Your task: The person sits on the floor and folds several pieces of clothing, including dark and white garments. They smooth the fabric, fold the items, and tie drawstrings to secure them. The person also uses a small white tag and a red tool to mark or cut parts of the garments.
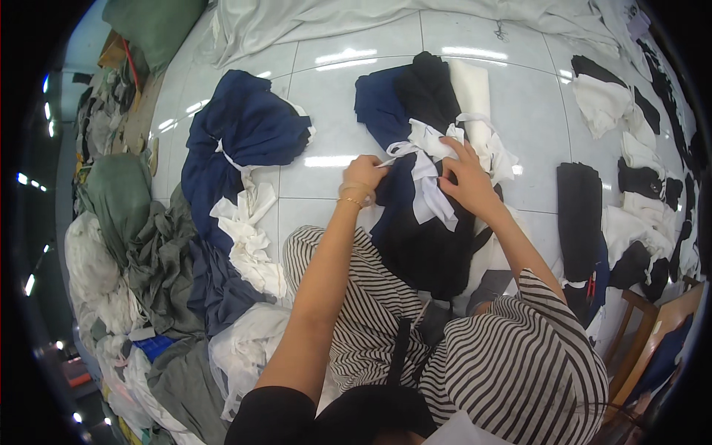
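Both arms reach forward from the lower edge, elbows apart and forearms slanting toward the bundle of cloth (426, 233) on the tiled floor (326, 182). The left hand (365, 176) has its back up and fingers curled in, pinching an end of the white strip (430, 194) at the bundle's left edge; a bracelet (354, 194) circles the wrist. The right hand (467, 178) is turned inward, its fingers bent and spread over the strip's right part, touching it; whether they grip it I cannot tell.

The bundle lies between and below the hands, in front of the person's striped trousers (519, 363). Navy and black cloth make up most of it, with a white piece (470, 87) along its far right side. The strip runs across its middle, gathering it there, and one tail hangs toward the person between the two hands.

Well left of the left hand lies a navy bundle (241, 119), also gathered by a white strip. Right of the right hand, apart from it, lies a dark folded cloth (580, 219).
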A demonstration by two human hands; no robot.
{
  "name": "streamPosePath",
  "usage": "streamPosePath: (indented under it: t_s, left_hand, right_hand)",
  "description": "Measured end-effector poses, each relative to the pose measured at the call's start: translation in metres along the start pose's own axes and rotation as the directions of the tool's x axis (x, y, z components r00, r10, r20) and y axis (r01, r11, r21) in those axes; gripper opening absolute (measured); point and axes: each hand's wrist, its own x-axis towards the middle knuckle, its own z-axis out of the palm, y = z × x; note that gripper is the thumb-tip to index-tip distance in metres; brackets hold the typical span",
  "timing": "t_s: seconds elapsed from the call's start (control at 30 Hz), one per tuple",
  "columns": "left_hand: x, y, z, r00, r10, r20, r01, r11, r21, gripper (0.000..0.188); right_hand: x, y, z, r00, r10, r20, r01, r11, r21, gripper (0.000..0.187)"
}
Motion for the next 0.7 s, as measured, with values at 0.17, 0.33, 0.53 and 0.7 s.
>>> streamPosePath:
  t_s: [0.17,0.33,0.53,0.7]
  left_hand:
    - [-0.037,0.018,-0.081,0.985,0.087,0.149,-0.053,0.974,-0.220,0.030]
    - [-0.075,0.048,-0.134,0.968,0.228,0.102,-0.162,0.885,-0.436,0.024]
    - [-0.077,0.084,-0.103,0.897,0.442,0.013,-0.376,0.779,-0.502,0.024]
    - [-0.092,0.102,-0.100,0.948,0.292,0.127,-0.209,0.872,-0.443,0.022]
  right_hand:
    - [-0.008,0.007,-0.011,0.990,0.013,-0.142,0.017,0.977,0.211,0.016]
    - [-0.022,0.047,-0.057,0.737,0.653,-0.173,-0.500,0.700,0.510,0.044]
    - [-0.020,0.055,-0.033,0.800,0.511,0.315,-0.568,0.475,0.672,0.085]
    - [-0.003,0.032,-0.032,0.801,0.527,0.285,-0.558,0.483,0.675,0.071]
